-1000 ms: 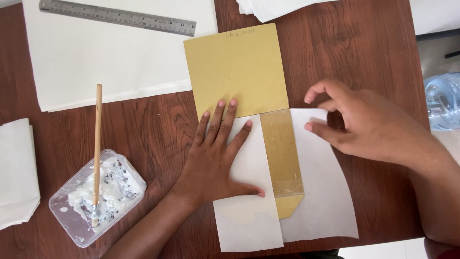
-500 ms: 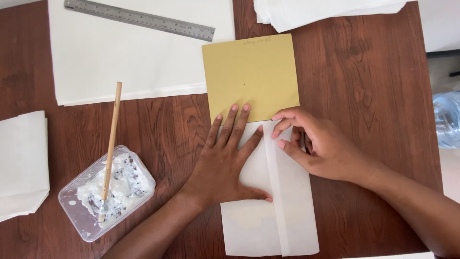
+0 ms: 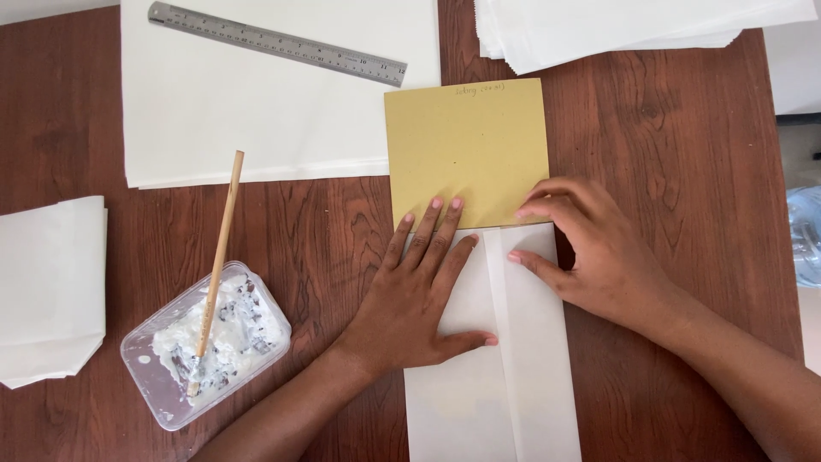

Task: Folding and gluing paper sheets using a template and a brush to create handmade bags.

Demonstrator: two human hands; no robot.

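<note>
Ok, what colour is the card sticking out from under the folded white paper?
Mustard yellow card, clearest in the head view.

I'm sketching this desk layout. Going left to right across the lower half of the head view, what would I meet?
Folded white paper → clear glue tub with wooden stick → left hand → folded white sheet → right hand → plastic bottle.

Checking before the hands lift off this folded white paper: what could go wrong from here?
1. The left hand lies flat on the folded white paper while the right hand presses its right flap; lifting early may let the flaps spring open.
2. The tan card sits tucked inside the fold, so pushing sideways could skew it.
3. The paste tub with its wooden stick stands near the left forearm; a bump might tip it.
</note>
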